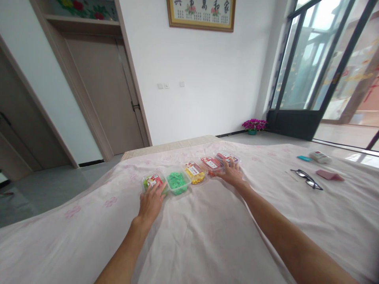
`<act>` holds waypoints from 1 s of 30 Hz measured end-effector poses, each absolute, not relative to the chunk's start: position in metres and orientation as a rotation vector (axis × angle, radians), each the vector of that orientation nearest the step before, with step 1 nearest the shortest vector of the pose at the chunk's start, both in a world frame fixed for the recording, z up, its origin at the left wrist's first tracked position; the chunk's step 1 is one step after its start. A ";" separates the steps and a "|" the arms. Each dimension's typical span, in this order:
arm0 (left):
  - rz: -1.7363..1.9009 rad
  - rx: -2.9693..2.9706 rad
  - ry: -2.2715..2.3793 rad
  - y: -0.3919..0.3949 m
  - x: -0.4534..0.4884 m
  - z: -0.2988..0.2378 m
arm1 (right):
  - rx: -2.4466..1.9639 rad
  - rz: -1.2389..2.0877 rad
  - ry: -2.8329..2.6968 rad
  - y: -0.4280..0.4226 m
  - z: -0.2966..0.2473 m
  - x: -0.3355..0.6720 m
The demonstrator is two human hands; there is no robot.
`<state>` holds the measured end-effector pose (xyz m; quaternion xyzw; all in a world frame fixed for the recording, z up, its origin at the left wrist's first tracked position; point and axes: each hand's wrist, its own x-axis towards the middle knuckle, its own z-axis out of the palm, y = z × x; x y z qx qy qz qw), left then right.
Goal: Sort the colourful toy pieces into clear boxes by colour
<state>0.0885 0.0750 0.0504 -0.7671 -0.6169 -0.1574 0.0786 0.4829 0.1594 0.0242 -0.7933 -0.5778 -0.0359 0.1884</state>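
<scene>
Several small clear plastic boxes of coloured pieces stand in a row on a pale pink cloth [207, 236]. My left hand [151, 201] rests with fingers stretched against the leftmost lidded box [153, 180]. Beside that box is an open box of green pieces [177, 182], then a yellow box [194, 172], a red box [211, 163] and a last lidded box [227, 157]. Lying flat with its fingers apart, my right hand [232, 174] touches the near side of the last two boxes.
Black glasses [307, 178], a pink case [329, 175], a small white pack [319, 157] and a teal item [304, 158] lie on the cloth at right. A door [112, 98] is behind on the left, glass doors [319, 71] on the right, a flower pot [254, 125] between.
</scene>
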 end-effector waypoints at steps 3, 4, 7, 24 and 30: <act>-0.523 -2.327 -1.809 0.081 0.086 0.050 | -2.254 -0.108 -1.622 0.168 0.022 0.482; -0.542 -2.337 -1.787 0.084 0.086 0.049 | -2.259 -0.103 -1.620 0.171 0.021 0.481; -0.588 -2.345 -1.737 0.093 0.087 0.043 | -2.260 -0.080 -1.615 0.180 0.020 0.481; -1.000 -2.342 -1.483 0.077 0.039 0.017 | -2.279 0.033 -1.652 0.125 0.010 0.467; -0.525 -2.090 -2.047 0.030 -0.013 -0.016 | -2.182 0.027 -2.117 0.055 -0.006 0.454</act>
